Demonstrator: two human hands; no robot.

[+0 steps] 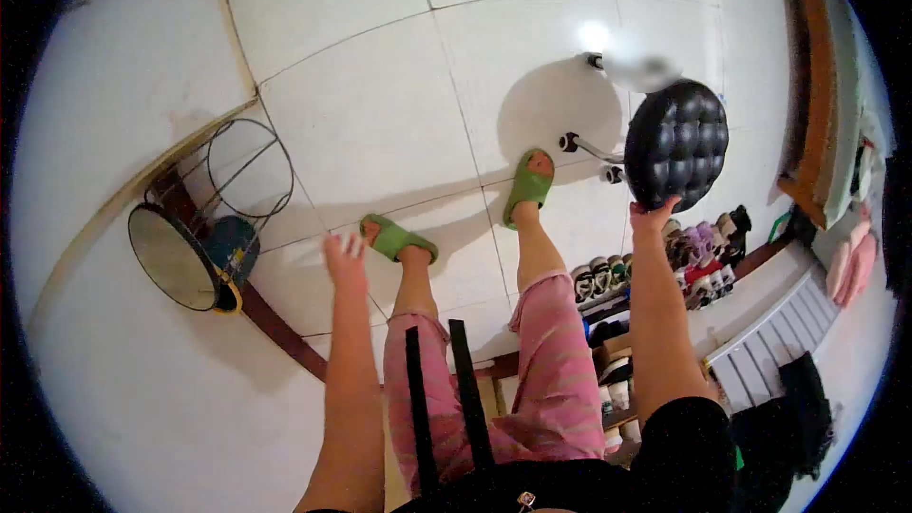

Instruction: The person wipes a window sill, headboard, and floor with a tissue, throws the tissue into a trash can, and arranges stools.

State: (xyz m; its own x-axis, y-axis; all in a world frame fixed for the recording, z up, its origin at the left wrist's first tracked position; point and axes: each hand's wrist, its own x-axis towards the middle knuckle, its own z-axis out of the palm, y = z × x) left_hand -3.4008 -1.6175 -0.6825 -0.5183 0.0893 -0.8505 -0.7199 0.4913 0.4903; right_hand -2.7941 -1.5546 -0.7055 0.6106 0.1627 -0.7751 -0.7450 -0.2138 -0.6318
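My right hand (pixel 654 217) is on the near edge of a black, tufted round stool seat (pixel 676 144), its fingers curled at the rim. The stool looks tipped on its side or tilted, and its chrome leg (pixel 597 150) ends in black casters (pixel 568 142). My left hand (pixel 344 256) hangs in the air over the floor, near my left green slipper (pixel 399 239). Its fingers are slightly bent and apart, with nothing visible in them.
To the left stands a round-topped wire stand (pixel 173 256) beside a dark blue bin (pixel 234 245). Shoes (pixel 600 275) fill a rack at the right, near a grey slatted panel (pixel 774 342) and pink cloth (pixel 851 264). White tiles (pixel 361 123) cover the floor.
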